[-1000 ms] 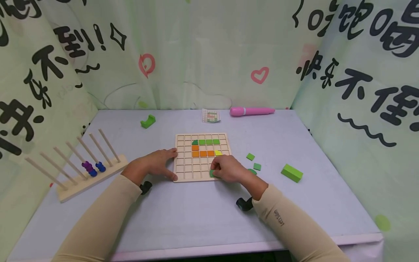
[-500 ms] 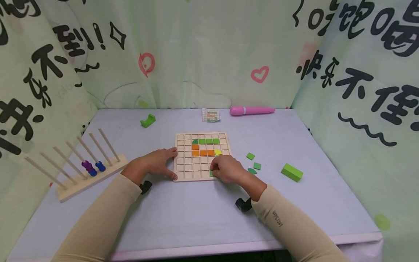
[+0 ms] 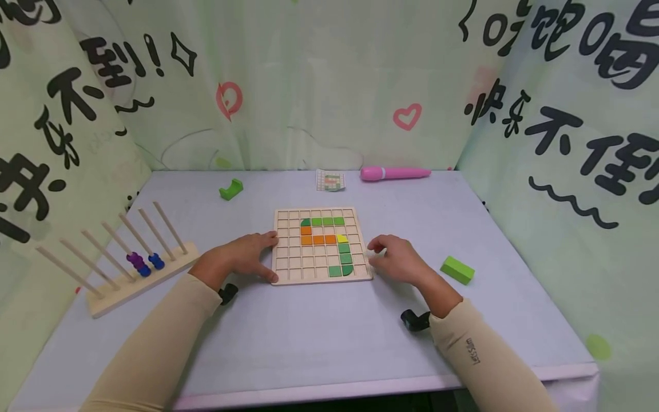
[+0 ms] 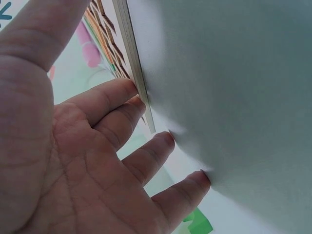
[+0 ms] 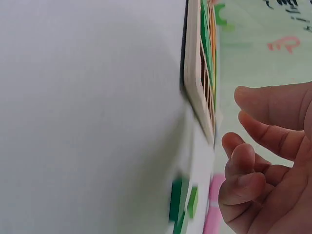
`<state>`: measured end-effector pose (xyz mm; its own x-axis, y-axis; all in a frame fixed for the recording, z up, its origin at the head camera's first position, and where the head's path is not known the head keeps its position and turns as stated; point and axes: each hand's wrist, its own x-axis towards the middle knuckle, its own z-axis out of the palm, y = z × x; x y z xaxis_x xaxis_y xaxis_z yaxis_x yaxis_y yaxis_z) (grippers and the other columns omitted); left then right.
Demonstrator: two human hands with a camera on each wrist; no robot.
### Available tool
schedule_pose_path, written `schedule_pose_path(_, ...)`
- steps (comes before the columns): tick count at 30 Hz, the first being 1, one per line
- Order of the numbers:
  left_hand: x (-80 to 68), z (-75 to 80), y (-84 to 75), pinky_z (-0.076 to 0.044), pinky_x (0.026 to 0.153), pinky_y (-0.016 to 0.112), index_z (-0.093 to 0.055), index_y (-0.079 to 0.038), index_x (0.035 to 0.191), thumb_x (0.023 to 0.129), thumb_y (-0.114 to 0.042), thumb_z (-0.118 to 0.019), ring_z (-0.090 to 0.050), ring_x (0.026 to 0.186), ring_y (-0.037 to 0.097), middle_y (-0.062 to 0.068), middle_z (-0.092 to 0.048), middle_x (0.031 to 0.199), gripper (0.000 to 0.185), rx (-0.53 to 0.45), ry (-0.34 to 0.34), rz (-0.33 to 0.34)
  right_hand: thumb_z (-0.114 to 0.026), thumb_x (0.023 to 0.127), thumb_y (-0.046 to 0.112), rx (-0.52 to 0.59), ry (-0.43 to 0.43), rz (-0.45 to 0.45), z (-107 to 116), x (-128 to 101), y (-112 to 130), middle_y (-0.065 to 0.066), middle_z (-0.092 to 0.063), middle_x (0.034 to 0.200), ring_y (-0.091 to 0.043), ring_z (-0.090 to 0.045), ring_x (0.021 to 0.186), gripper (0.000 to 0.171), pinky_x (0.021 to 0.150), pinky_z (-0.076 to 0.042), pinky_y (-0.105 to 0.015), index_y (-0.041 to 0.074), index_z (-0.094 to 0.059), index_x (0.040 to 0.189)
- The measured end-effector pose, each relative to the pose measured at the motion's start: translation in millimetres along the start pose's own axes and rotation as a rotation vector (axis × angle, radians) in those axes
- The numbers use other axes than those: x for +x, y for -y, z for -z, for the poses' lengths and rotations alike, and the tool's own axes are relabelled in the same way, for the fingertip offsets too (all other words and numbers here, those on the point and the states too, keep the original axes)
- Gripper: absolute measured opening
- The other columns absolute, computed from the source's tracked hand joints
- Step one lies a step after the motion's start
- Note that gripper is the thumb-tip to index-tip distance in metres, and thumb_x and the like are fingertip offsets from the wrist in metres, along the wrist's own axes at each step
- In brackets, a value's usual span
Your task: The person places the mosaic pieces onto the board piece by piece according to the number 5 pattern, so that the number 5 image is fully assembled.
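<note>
A wooden grid board lies flat on the table. Several light green tiles line its upper row, orange tiles sit below, then a yellow tile and darker green tiles down the right. At its lower right corner is a rounded green tile. My left hand touches the board's left edge with thumb and fingers spread. Just right of the board hovers my right hand, thumb and index apart, nothing between them. Loose green tiles show in the right wrist view, hidden by this hand in the head view.
To the left stands a wooden peg rack with purple and blue beads. A green curved block, a printed grid card and a pink pen-like stick lie at the back. A green rectangular block is at right.
My right hand has come off the board's lower right corner and moved right, uncovering the green tiles there and covering the loose ones. The left hand has stayed on the edge.
</note>
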<state>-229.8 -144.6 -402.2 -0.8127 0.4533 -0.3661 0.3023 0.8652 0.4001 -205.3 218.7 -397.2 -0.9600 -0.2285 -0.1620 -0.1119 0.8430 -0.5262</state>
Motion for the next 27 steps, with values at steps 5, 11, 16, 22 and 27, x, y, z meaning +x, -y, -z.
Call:
schedule_pose_path(5, 0.0, 0.9, -0.5, -0.026, 0.127, 0.054, -0.034, -0.005, 0.162, 0.083, -0.045, -0.087, -0.024, 0.158, 0.04, 0.013, -0.022, 0.173, 0.104, 0.0, -0.001, 0.001, -0.064, 0.1, 0.015, -0.039, -0.022, -0.059, 16, -10, -25, -0.02, -0.065, 0.128, -0.033, -0.061, 0.109, 0.034, 0.09, -0.055, -0.046, 0.001, -0.065, 0.131)
schedule_pose_path(11, 1.3, 0.2, -0.2, -0.026, 0.127, 0.054, -0.033, -0.005, 0.162, 0.082, -0.046, -0.087, -0.023, 0.158, 0.04, 0.013, -0.021, 0.173, 0.105, 0.004, 0.004, 0.009, -0.062, 0.099, 0.011, -0.093, -0.044, -0.099, 20, -18, -43, -0.027, -0.062, 0.133, -0.044, -0.057, 0.125, 0.039, 0.104, -0.049, -0.056, -0.004, -0.062, 0.135)
schedule_pose_path(16, 2.4, -1.3, 1.4, -0.026, 0.127, 0.054, -0.033, -0.005, 0.162, 0.082, -0.047, -0.087, -0.023, 0.158, 0.04, 0.013, -0.021, 0.173, 0.105, 0.004, 0.007, 0.007, -0.063, 0.098, 0.008, -0.139, -0.039, -0.115, 18, -17, -48, -0.029, -0.061, 0.132, -0.046, -0.055, 0.128, 0.038, 0.109, -0.046, -0.058, -0.008, -0.063, 0.132)
schedule_pose_path(22, 3.3, -2.3, 2.3, -0.025, 0.127, 0.054, -0.033, -0.005, 0.162, 0.082, -0.047, -0.087, -0.023, 0.158, 0.04, 0.013, -0.02, 0.173, 0.105, 0.006, 0.013, 0.003, -0.066, 0.098, 0.01, -0.177, -0.042, -0.167, 15, -14, -47, -0.026, -0.066, 0.124, -0.041, -0.06, 0.117, 0.033, 0.099, -0.052, -0.053, -0.009, -0.067, 0.125)
schedule_pose_path(27, 3.1, -0.6, 0.7, -0.025, 0.127, 0.054, -0.033, -0.006, 0.162, 0.083, -0.048, -0.086, -0.023, 0.158, 0.04, 0.012, -0.02, 0.174, 0.105, 0.011, 0.014, 0.012, -0.069, 0.096, 0.011, -0.166, -0.06, -0.194, 16, -12, -46, -0.02, -0.067, 0.106, -0.034, -0.059, 0.098, 0.026, 0.085, -0.053, -0.046, -0.007, -0.066, 0.115)
